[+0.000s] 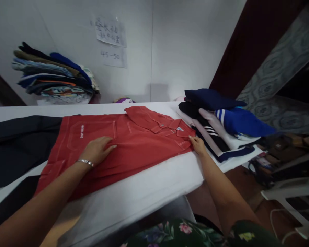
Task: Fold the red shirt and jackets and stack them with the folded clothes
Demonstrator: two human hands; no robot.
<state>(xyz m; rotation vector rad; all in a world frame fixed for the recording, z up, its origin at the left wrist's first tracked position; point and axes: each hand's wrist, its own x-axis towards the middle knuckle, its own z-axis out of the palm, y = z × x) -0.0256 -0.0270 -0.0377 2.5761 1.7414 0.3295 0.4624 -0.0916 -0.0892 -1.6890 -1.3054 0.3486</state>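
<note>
A red collared shirt (pixel 144 147) with white stitching lies spread on its side across the white table, its collar to the right and its hem to the left. My left hand (pixel 99 150), with a bracelet at the wrist, rests on the shirt below its large pocket, fingers stretched out and thumb apart. At the collar end, my right hand (pixel 197 144) pinches the shirt's edge between thumb and fingers. Part of one sleeve is folded over the shirt's upper side. The shirt's lower left corner is partly hidden behind my left forearm.
Dark trousers (pixel 20 144) lie at the left. A pile of folded clothes (pixel 56 77) stands at the back left; more clothes, including a blue garment (pixel 244 121), lie right. Paper signs (pixel 110 32) hang on the wall. A white plastic chair (pixel 296 195) stands lower right.
</note>
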